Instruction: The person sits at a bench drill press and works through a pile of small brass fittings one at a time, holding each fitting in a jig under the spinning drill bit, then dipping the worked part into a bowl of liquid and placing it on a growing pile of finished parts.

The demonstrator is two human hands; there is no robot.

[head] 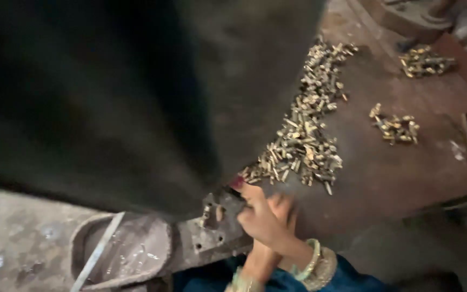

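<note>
Seen from above, two bare hands meet at a small metal fixture [214,224] bolted at the edge of a rusty work table [395,178]. The right hand [263,219] is loosely curled, its forefinger stretched out and its fingertips [240,185] pressed to the top of the fixture, where a small brass piece [218,212] appears to sit — motion blur makes it hard to say whether they pinch it or only steady it. The left hand [282,208] lies mostly behind the right, so its grip cannot be told. This looks like the step of seating one piece in the fixture; the next move would call for a fine, steady touch in a tight spot. Just beyond the fingertips a long heap of brass pieces [304,140] spreads up the table, with two smaller piles [397,127] [424,60] well apart to the right. A large dark machine body [136,92] looms directly over the fingers — crowding the work and shading it. Left of the hands sits a worn metal scoop [128,251].
</note>
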